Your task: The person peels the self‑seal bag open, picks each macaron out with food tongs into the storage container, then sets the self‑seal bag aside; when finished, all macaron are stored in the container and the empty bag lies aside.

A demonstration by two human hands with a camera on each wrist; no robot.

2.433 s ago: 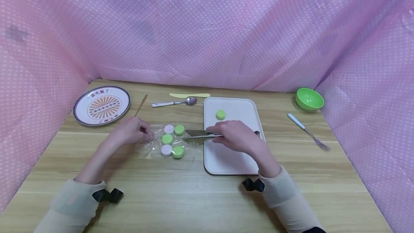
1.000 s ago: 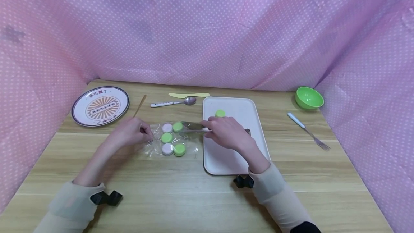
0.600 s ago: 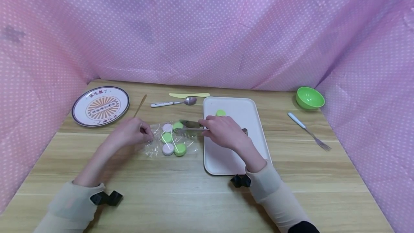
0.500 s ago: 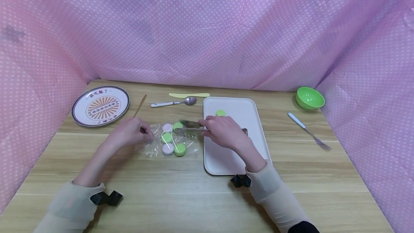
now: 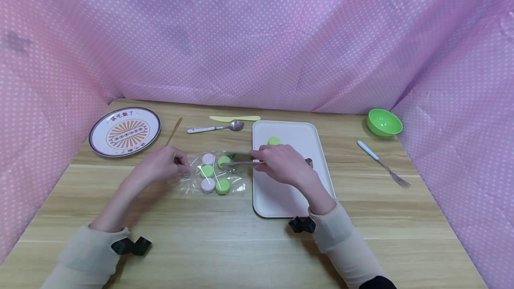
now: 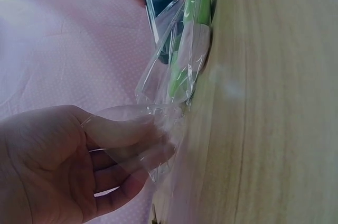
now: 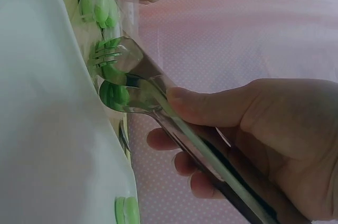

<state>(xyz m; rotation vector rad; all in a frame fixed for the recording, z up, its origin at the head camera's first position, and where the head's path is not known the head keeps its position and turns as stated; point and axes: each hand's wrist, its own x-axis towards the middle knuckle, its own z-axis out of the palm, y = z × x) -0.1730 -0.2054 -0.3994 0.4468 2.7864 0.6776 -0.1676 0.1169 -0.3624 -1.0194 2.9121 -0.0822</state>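
The near-left edge of a clear bag (image 5: 241, 187) is pinched between the thumb and fingers of the left hand (image 5: 165, 164), so this grip is clamped on the film. Metal tongs (image 5: 242, 163) are held by the right hand (image 5: 283, 162) above the white tray (image 5: 277, 200), its grip being clamped on their arms. The ends of the tongs, one of them pronged, stand apart at the bag's right side, with the upper-right green macaron (image 5: 225, 161) between or just behind them; whether it is touched cannot be told. Two lilac macarons (image 5: 208, 185) and two more green ones are seen through the film. A single macaron (image 5: 274, 140) is set on the tray, near its far edge. On the wooden surface (image 5: 201, 244), a patterned plate (image 5: 103, 136) is placed at the left, a spoon (image 5: 237, 125) and a yellow knife (image 5: 234, 118) beyond the bag, and a fork (image 5: 383, 163) and a green bowl (image 5: 384, 122) at the right. The surface is backed by pink dotted cloth (image 5: 257, 35).
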